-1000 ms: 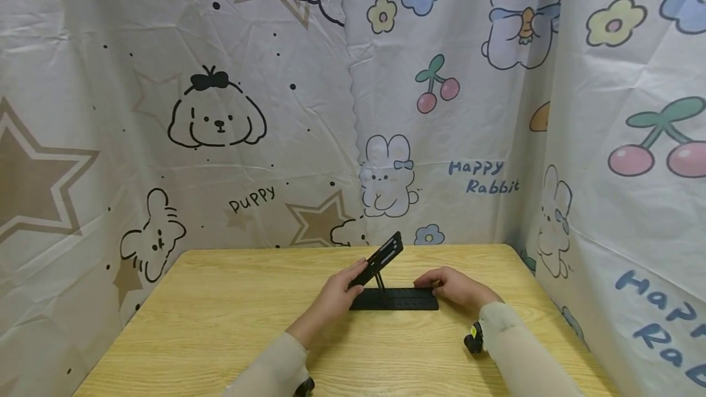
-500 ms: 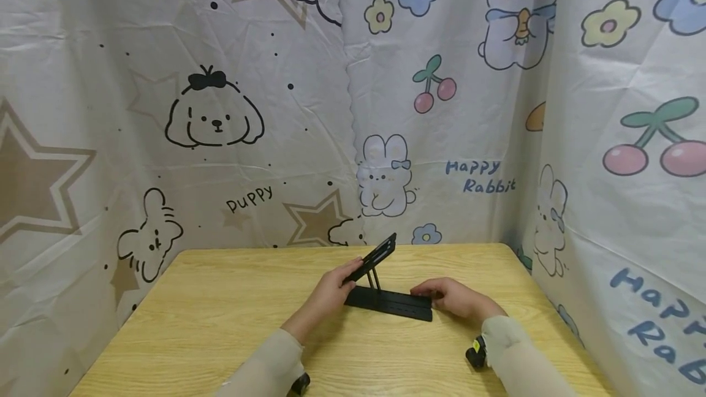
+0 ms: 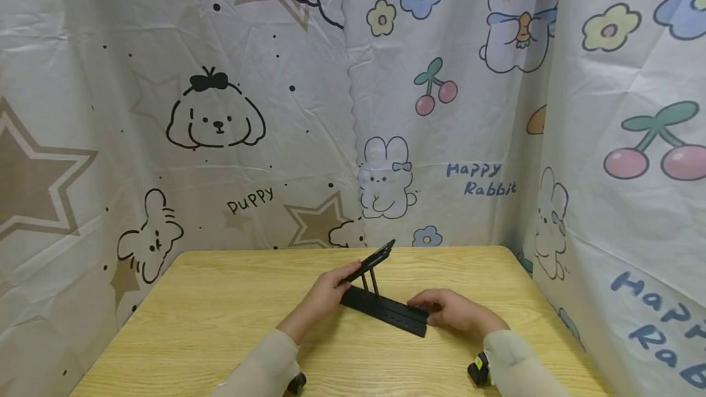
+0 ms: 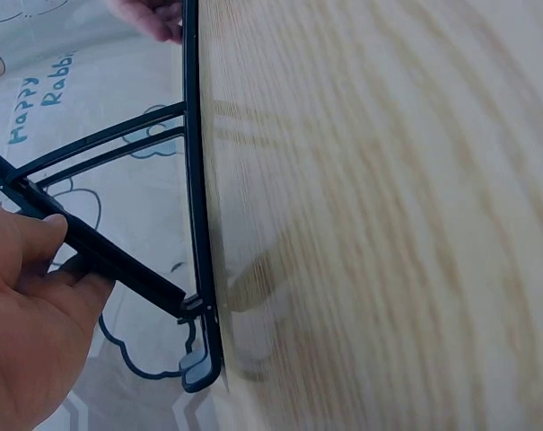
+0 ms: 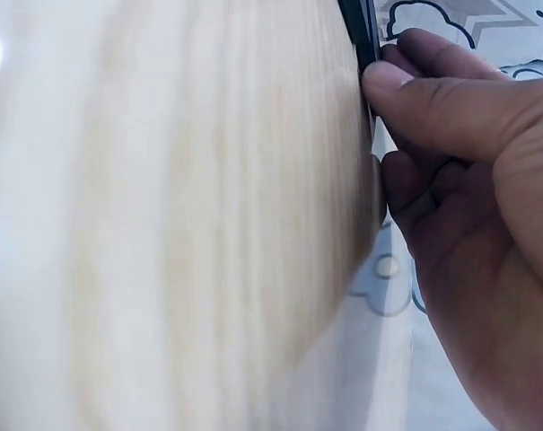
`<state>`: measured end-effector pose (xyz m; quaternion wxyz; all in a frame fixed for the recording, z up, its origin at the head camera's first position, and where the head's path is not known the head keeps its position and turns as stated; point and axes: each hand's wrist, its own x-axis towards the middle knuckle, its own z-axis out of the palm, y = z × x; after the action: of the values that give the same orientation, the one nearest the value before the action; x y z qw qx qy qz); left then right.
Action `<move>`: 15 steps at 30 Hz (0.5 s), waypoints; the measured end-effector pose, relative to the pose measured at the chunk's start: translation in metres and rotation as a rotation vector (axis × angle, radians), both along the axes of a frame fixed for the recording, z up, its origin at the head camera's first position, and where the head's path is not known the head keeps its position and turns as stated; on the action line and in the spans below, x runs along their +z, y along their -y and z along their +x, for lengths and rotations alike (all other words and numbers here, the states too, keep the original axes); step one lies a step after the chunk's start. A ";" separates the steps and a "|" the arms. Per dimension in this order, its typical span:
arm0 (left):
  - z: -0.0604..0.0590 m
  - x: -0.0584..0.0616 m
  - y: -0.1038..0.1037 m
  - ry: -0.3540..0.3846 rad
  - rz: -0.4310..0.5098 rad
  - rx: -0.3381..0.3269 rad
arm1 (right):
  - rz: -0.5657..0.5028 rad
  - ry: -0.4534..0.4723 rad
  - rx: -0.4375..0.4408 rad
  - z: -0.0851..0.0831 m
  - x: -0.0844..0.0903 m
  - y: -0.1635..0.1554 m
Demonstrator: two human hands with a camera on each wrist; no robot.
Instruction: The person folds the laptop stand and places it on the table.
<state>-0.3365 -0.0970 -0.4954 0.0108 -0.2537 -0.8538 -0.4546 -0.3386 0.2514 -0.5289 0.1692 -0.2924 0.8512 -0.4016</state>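
Observation:
A black folding stand sits on the wooden table, its flat base lying at a slant and its upper panel raised on two thin struts. My left hand grips the panel near its hinged end; in the left wrist view, thumb and fingers pinch the panel while the base runs along the tabletop. At the base's other end, my right hand has its fingers behind and thumb in front. The right wrist view shows that thumb against the dark end of the stand.
The light wooden table extends around the stand on all sides. Behind it and to the right hangs a pale printed curtain with cartoon animals, flowers and cherries. A small black camera sits at the right wrist.
The stand has turned on the table, its right end swinging toward me with my right hand. Its raised panel has tipped lower and shifted slightly left with my left hand.

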 end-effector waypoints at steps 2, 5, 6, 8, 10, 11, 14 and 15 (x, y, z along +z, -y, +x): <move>-0.001 0.000 0.003 0.012 -0.003 0.002 | -0.005 0.002 0.004 0.002 -0.001 0.002; -0.002 0.000 0.006 0.036 0.007 0.002 | -0.011 0.004 0.016 0.004 -0.002 0.006; -0.002 0.000 0.007 0.038 0.011 -0.002 | -0.008 0.007 0.024 0.004 -0.002 0.007; -0.002 0.000 0.009 0.036 0.023 -0.015 | 0.006 0.023 0.039 0.005 0.001 0.008; -0.002 -0.001 0.010 0.040 0.033 -0.025 | 0.032 0.025 0.052 0.003 0.004 0.009; -0.002 -0.002 0.011 0.041 0.038 -0.030 | 0.046 0.018 0.059 0.002 0.007 0.009; -0.002 -0.003 0.011 0.044 0.047 -0.030 | 0.096 -0.040 0.078 -0.004 0.012 0.009; -0.002 -0.004 0.011 0.046 0.045 -0.027 | 0.110 -0.069 0.081 -0.006 0.013 0.009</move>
<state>-0.3389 -0.1081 -0.4992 -0.0093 -0.2545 -0.8398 -0.4795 -0.3444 0.2424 -0.5155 0.1718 -0.3305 0.8648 -0.3366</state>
